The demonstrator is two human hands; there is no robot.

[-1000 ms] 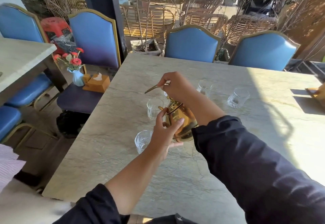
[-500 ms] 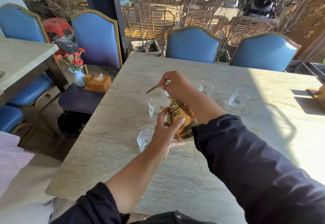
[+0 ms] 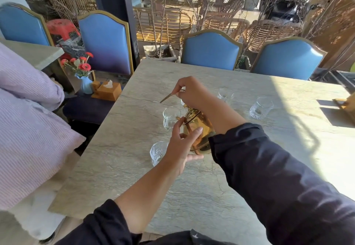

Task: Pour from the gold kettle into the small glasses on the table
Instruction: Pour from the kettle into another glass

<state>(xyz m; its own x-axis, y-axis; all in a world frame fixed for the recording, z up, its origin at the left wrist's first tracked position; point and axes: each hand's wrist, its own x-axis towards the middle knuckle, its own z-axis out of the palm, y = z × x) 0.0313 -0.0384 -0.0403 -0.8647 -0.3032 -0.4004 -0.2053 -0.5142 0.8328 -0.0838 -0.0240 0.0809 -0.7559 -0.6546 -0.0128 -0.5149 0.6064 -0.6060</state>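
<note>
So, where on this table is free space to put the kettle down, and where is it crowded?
Free: the near table between the two forearms, and the far strip before the blue chairs. Crowded: around the gold kettle, where the near glass, the middle glass and both hands stand close.

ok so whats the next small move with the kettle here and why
Probably tip the kettle a little further so its spout drops toward the nearest glass. The right hand grips it from the top, the left hand steadies its body, and the spout still points up and left past that glass, which looks empty. No stream is visible.
</note>
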